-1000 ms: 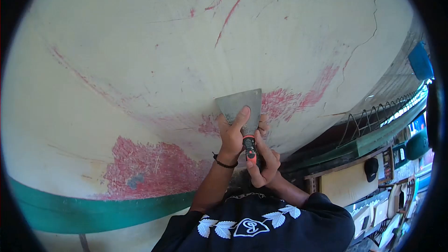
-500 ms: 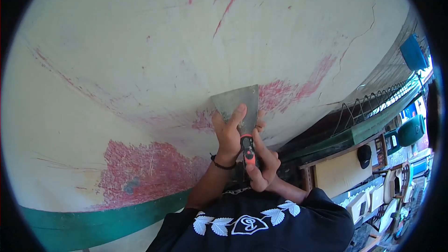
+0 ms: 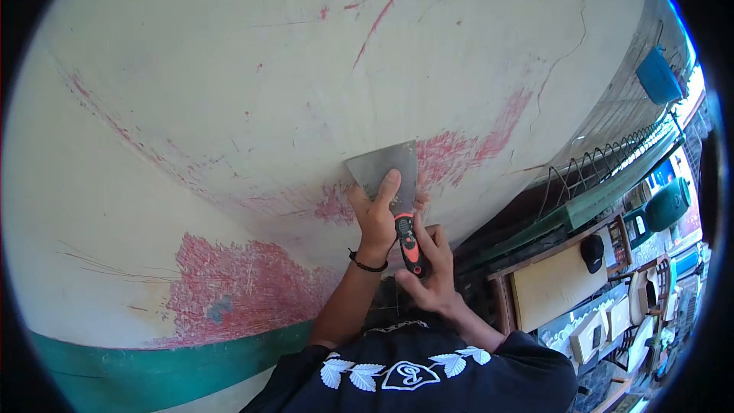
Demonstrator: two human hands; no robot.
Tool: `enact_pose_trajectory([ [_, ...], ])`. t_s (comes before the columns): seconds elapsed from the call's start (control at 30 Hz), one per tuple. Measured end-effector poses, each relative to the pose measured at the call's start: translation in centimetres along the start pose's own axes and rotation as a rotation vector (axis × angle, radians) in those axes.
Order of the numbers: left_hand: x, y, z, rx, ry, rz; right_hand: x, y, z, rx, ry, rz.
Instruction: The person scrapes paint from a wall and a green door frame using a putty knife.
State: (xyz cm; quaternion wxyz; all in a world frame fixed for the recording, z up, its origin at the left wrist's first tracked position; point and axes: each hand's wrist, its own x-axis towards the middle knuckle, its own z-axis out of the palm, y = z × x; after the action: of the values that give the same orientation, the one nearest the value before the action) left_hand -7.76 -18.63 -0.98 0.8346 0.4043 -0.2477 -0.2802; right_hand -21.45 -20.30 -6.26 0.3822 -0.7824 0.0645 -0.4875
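A wide putty knife [image 3: 410, 235] with a steel blade and a red-and-black handle is tilted in front of a pale wall [image 3: 252, 99], its blade edge pointing up and left. My left hand [image 3: 375, 218], wearing a dark beaded bracelet [image 3: 368, 263], grips it with the thumb flat on the blade and the other fingers mostly hidden behind. Beside the handle, my right hand [image 3: 436, 271] is loosened, its thumb away from the handle and its index finger alongside. The handle's butt end shows between them. Scraped red patches [image 3: 451, 154] of wall flank the blade.
A larger red patch [image 3: 245, 287] lies lower left, above a green painted band [image 3: 115, 375]. On the right are a coiled wire rack [image 3: 604, 168], a cushioned wooden bench [image 3: 554, 287] with a black cap [image 3: 592, 252], a blue container [image 3: 659, 76] and a green container [image 3: 667, 204].
My right hand has loosened around the handle, its thumb moving down and off, so the handle's end now shows. My left hand keeps its hold. The view has shifted slightly.
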Motion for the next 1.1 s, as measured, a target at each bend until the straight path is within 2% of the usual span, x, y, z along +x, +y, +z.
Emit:
enact_pose_trajectory([
  [0.03, -0.2, 0.1, 0.1, 0.015, -0.008, 0.003, 0.1, -0.7, 0.2, -0.065, 0.001, -0.011],
  [0.1, 0.0, 0.8, 0.9, -0.015, -0.036, -0.039, 0.0, -1.6, 0.7, 0.067, 0.022, 0.179],
  [0.23, -0.2, 1.8, 2.2, -0.097, -0.035, -0.069, 1.1, -2.2, 0.2, -0.023, 0.029, 0.09],
  [0.33, -1.0, 0.1, 1.2, -0.074, 0.007, -0.067, -0.5, -1.5, -0.3, -0.004, -0.029, 0.158],
  [0.43, -0.7, 0.1, 0.9, -0.088, 0.001, -0.097, 0.0, -1.4, -0.3, -0.022, -0.015, 0.033],
  [0.53, -0.6, 0.2, 0.5, -0.118, -0.006, -0.144, 0.0, -2.2, 0.3, 0.06, 0.006, 0.118],
  [0.63, -0.7, -0.7, 0.4, -0.041, -0.015, -0.039, -0.9, -0.8, 0.0, 0.081, -0.042, 0.214],
  [0.77, -0.2, 0.3, 0.5, -0.031, -0.054, -0.073, -0.5, -0.9, 0.6, 0.066, 0.01, 0.09],
  [0.9, -0.8, 0.0, -0.2, -0.002, -0.05, -0.056, -1.3, -0.8, 0.8, 0.085, -0.022, 0.264],
  [1.1, -0.1, 0.5, 0.2, -0.032, -0.076, -0.049, -0.8, -0.8, 0.7, 0.063, -0.017, 0.202],
])
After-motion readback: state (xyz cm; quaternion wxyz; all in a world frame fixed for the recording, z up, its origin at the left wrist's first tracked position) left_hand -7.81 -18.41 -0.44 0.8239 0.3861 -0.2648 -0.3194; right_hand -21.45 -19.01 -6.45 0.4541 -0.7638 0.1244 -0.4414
